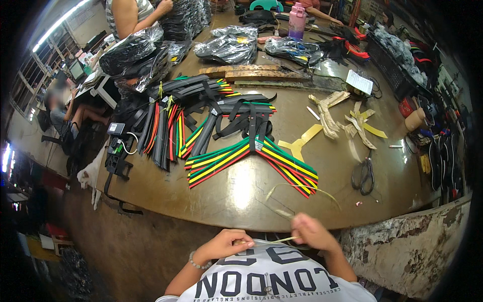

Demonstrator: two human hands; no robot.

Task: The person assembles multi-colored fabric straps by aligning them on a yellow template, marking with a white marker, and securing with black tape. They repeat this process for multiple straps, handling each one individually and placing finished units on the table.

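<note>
Close to my shirt, my left hand point(226, 245) pinches one end of a thin pale yellow-green strip point(282, 240). My right hand point(313, 231), a little smeared by motion, closes on the same strip, which runs between the two hands. A loop of similar thin strip point(327, 192) curves over the table edge just beyond my right hand. In front of me lies a V-shaped bundle of green, yellow, black and red striped straps point(221, 160), with a black band point(253, 131) across its middle. Black-handled scissors point(363, 177) rest to the right of it.
Yellow Y-shaped pieces point(300, 143) and tan strip bundles point(329, 118) lie on the brown table point(236, 201). More strap bundles point(163, 131) and a black device point(118, 151) are left. Plastic-wrapped packs point(226, 48) and a pink bottle point(297, 21) stand behind; a white dog point(90, 176) is at left.
</note>
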